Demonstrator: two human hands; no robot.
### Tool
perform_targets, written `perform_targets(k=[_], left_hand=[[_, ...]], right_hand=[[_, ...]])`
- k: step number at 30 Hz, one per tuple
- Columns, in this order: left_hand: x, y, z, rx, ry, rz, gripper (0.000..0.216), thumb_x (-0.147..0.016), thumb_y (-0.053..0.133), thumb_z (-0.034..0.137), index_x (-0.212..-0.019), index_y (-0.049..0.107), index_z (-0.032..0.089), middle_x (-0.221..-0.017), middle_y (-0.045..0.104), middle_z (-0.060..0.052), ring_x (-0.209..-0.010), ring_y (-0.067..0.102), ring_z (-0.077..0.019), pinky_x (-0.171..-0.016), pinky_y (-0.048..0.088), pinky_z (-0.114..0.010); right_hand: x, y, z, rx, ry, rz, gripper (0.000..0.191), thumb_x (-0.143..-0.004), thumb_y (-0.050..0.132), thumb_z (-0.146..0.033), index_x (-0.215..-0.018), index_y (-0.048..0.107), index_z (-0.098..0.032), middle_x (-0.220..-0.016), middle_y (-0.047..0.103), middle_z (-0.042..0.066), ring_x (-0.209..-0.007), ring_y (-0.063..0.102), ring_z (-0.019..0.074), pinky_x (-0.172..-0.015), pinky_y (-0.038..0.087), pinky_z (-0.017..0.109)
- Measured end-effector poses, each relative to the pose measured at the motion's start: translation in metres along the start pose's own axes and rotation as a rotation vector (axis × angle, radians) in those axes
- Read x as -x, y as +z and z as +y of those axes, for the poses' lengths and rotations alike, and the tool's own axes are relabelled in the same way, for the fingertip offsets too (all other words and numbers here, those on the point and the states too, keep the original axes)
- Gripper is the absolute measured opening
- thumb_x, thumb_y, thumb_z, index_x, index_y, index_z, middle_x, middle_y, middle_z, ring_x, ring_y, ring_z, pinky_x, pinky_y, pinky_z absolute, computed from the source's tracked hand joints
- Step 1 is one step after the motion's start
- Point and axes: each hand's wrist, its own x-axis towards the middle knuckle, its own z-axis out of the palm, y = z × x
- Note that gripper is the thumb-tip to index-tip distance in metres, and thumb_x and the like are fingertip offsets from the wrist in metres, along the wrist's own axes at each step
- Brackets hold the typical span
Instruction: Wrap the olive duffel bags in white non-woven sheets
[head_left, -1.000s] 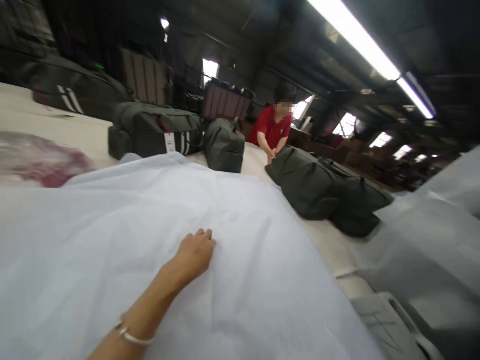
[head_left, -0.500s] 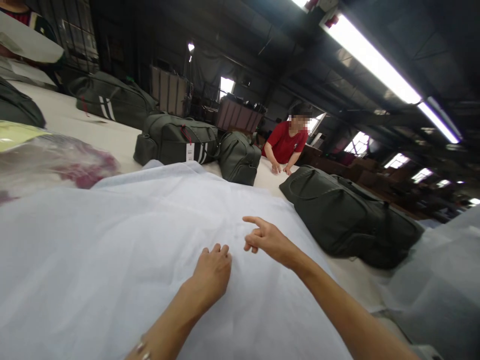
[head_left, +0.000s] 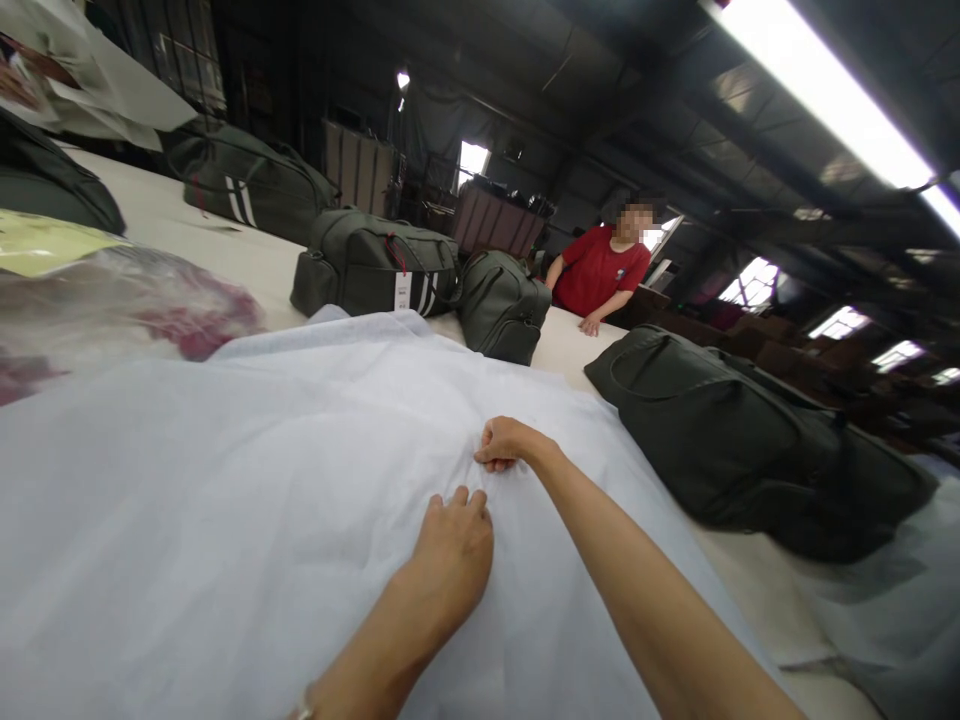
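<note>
A large, thin white sheet point(head_left: 247, 450) spreads over the near part of the table, covering what lies below it. My right hand point(head_left: 500, 444) is closed on a pinch of it, and creases run out from the fingertips. Just below and to the left, my left hand point(head_left: 456, 545) rests on the sheet with its fingers curled down into the material; its thumb is hidden. A bracelet shows at the left wrist. Dark green duffel bag point(head_left: 697, 430) lies right of the sheet, and a tagged duffel bag point(head_left: 379, 262) stands beyond its far edge.
Another dark bag point(head_left: 504, 308) stands beside the tagged one, with more bags at the far left. A clear plastic-wrapped bundle point(head_left: 150, 300) lies at left. Across the table point(head_left: 566, 335) stands a person in a red shirt point(head_left: 604, 270). Someone handles pale sheets point(head_left: 112, 70) at upper left.
My right hand has gone from a pointing finger above the sheet to a closed pinch on it. The view has shifted slightly. The person in red has straightened, hands now farther apart.
</note>
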Motion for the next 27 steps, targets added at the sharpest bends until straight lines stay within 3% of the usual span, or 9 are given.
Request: perform_targets(k=[4, 7, 10, 14, 18, 21, 24, 27], left_hand=[[0.0, -0.001, 0.001, 0.001, -0.007, -0.007, 0.034, -0.084, 0.05, 0.013, -0.115, 0.064, 0.01, -0.118, 0.061, -0.016, -0.111, 0.054, -0.0321, -0.091, 0.048, -0.051], [0.001, -0.001, 0.001, -0.014, -0.003, -0.006, 0.033, -0.084, 0.05, 0.013, -0.115, 0.064, 0.011, -0.119, 0.061, -0.016, -0.111, 0.054, -0.0316, -0.09, 0.049, -0.05], [0.002, -0.002, 0.001, -0.024, 0.004, 0.007, 0.032, -0.085, 0.05, 0.013, -0.113, 0.064, 0.011, -0.117, 0.061, -0.016, -0.11, 0.055, -0.0306, -0.089, 0.049, -0.048], [0.003, -0.003, 0.002, -0.033, -0.003, 0.003, 0.03, -0.085, 0.051, 0.013, -0.112, 0.065, 0.011, -0.117, 0.062, -0.015, -0.109, 0.056, -0.0305, -0.088, 0.05, -0.048], [0.0, 0.001, 0.0, -0.037, -0.002, 0.023, 0.029, -0.084, 0.053, 0.015, -0.11, 0.065, 0.012, -0.115, 0.062, -0.015, -0.107, 0.056, -0.0304, -0.086, 0.05, -0.047], [-0.002, 0.004, -0.002, -0.051, 0.0, 0.042, 0.029, -0.083, 0.057, 0.017, -0.11, 0.065, 0.013, -0.115, 0.062, -0.015, -0.108, 0.056, -0.0306, -0.085, 0.051, -0.047], [-0.002, 0.004, -0.005, -0.049, 0.001, 0.041, 0.028, -0.083, 0.059, 0.021, -0.109, 0.064, 0.015, -0.115, 0.063, -0.013, -0.108, 0.057, -0.0304, -0.084, 0.052, -0.046], [0.002, 0.001, -0.008, -0.015, -0.007, 0.052, 0.036, -0.085, 0.057, 0.021, -0.121, 0.058, 0.017, -0.118, 0.063, -0.012, -0.109, 0.058, -0.0295, -0.087, 0.051, -0.047]], right_hand=[[0.001, -0.004, 0.01, 0.147, 0.079, 0.099, 0.037, -0.063, 0.081, -0.048, -0.058, 0.06, -0.018, -0.049, 0.063, 0.005, -0.059, 0.065, 0.0213, -0.055, 0.044, 0.028], [0.007, 0.001, 0.024, 0.137, 0.073, 0.22, 0.044, -0.061, 0.08, -0.058, -0.072, 0.062, -0.019, -0.061, 0.068, 0.005, -0.066, 0.066, 0.022, -0.057, 0.043, 0.028], [0.013, 0.0, 0.039, 0.032, 0.035, 0.222, 0.044, -0.07, 0.074, -0.059, -0.086, 0.061, -0.02, -0.069, 0.07, 0.002, -0.063, 0.064, 0.0162, -0.053, 0.041, 0.024], [0.016, -0.008, 0.054, -0.108, 0.015, 0.152, 0.043, -0.085, 0.056, -0.062, -0.084, 0.059, -0.02, -0.067, 0.068, 0.0, -0.05, 0.057, 0.0099, -0.046, 0.037, 0.022], [0.01, -0.003, 0.059, -0.147, 0.042, 0.243, 0.038, -0.07, 0.079, -0.049, -0.073, 0.055, -0.02, -0.054, 0.057, -0.005, -0.045, 0.049, 0.0086, -0.043, 0.032, 0.021], [0.007, 0.002, 0.058, -0.19, 0.054, 0.278, 0.04, -0.059, 0.087, -0.041, -0.071, 0.056, -0.02, -0.054, 0.057, -0.005, -0.047, 0.05, 0.0096, -0.044, 0.032, 0.021], [0.016, -0.004, 0.059, -0.29, 0.052, 0.269, 0.037, -0.073, 0.075, -0.051, -0.075, 0.058, -0.019, -0.061, 0.063, 0.0, -0.049, 0.055, 0.0108, -0.045, 0.037, 0.021], [0.043, -0.011, 0.064, -0.388, 0.041, 0.388, 0.036, -0.09, 0.052, -0.053, -0.086, 0.057, -0.017, -0.078, 0.068, 0.005, -0.056, 0.058, 0.0097, -0.047, 0.039, 0.02]])
